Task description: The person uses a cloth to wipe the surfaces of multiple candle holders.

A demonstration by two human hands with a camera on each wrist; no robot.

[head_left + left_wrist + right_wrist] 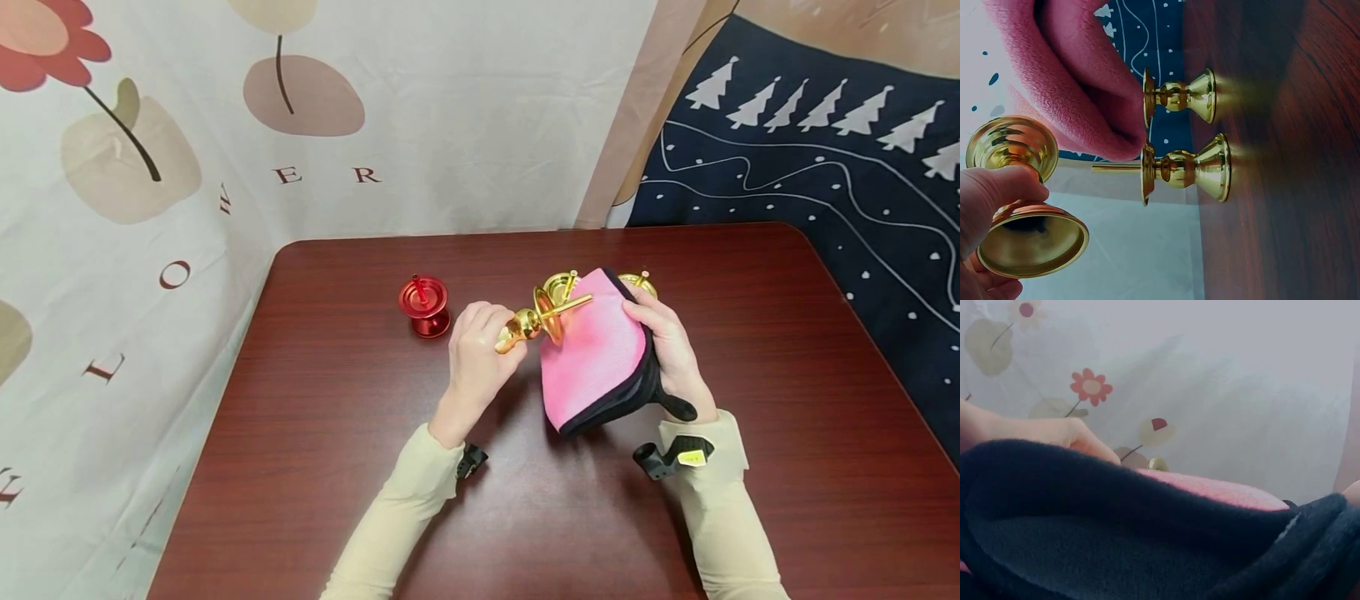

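My left hand (474, 354) grips a shiny gold candle holder (519, 329) by its lower part. The holder is tilted, its thin spike pointing right across a folded pink plush cloth (588, 367) with black edging. My right hand (675, 354) holds this cloth from its right side, thumb on the edge and the other fingers hidden behind. In the left wrist view, my thumb lies over the stem of the gold holder, whose hollow base shows. Dark lining of the cloth (1104, 550) fills the lower right wrist view.
Two more gold candle holders (1210, 172) stand upright on the table behind the cloth, partly hidden in the head view. A red candle holder (425, 308) stands left of them. The reddish-brown table (337, 400) meets printed hangings at its back and sides.
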